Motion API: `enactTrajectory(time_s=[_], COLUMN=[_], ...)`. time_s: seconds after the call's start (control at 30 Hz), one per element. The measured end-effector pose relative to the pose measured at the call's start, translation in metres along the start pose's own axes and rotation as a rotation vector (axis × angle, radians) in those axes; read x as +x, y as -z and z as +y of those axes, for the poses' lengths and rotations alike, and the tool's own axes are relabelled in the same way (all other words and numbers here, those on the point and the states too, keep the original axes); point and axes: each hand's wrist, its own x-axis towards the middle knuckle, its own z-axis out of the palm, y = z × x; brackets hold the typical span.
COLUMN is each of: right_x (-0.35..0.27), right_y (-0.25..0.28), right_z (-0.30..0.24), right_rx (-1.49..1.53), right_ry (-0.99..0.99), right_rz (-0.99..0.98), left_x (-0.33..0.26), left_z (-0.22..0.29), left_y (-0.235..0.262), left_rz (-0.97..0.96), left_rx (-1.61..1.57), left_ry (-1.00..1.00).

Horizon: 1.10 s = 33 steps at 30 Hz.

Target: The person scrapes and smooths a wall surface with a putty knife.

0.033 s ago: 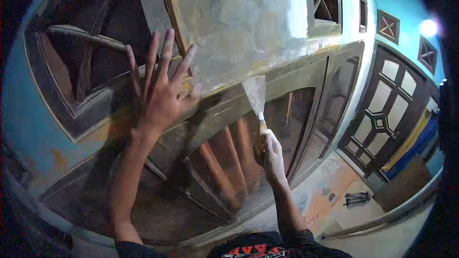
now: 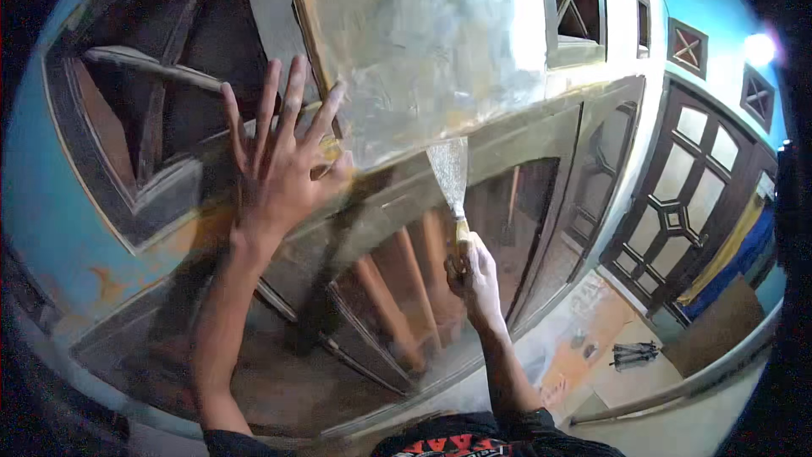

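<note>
My left hand [image 2: 283,173] is raised with its fingers spread, resting against or just in front of the wall beside the corner of a dark wooden vent frame [image 2: 118,218]. Nothing is in it. In my right hand [image 2: 480,283] is a putty knife [image 2: 449,171], gripped by its handle with the wide whitish blade pointing up. The blade's edge lies at the line where the patchy grey wall [image 2: 423,42] meets the upper wooden rail [image 2: 524,131] of a large window. Whether the edge presses on the surface, I cannot tell.
Glass panes [image 2: 474,245] fill the window below the rail. Farther right stand a dark door [image 2: 672,195] with pale panes, hanging yellow and blue cloth [image 2: 732,262] and a bright lamp [image 2: 759,49]. A dark crumpled item [image 2: 634,355] lies on the floor, near a long rail [image 2: 668,396].
The putty knife and my right hand have shifted slightly down and left. My left hand has barely moved, its fingers still spread.
</note>
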Motion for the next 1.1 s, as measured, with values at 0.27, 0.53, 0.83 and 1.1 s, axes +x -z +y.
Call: enactTrajectory(time_s=[0.27, 0.53, 0.83, 1.1], right_x=[0.005, 0.013, 0.017, 0.019], right_y=[-0.024, -0.023, -0.04, -0.032], right_z=[0.003, 0.013, -0.002, 0.013], right_rx=[0.011, -0.206, -0.66, -0.212], right_ry=[-0.06, 0.152, 0.326, 0.063], right_rz=[0.013, 0.156, 0.245, 0.089], left_x=[-0.005, -0.002, -0.001, -0.002], left_z=[-0.006, -0.013, -0.013, -0.012], left_y=[-0.001, -0.007, -0.001, -0.005], left_rz=[-0.02, 0.02, 0.015, 0.019], left_rx=[0.086, -0.015, -0.021, -0.051], left_ry=[0.041, 0.034, 0.036, 0.039])
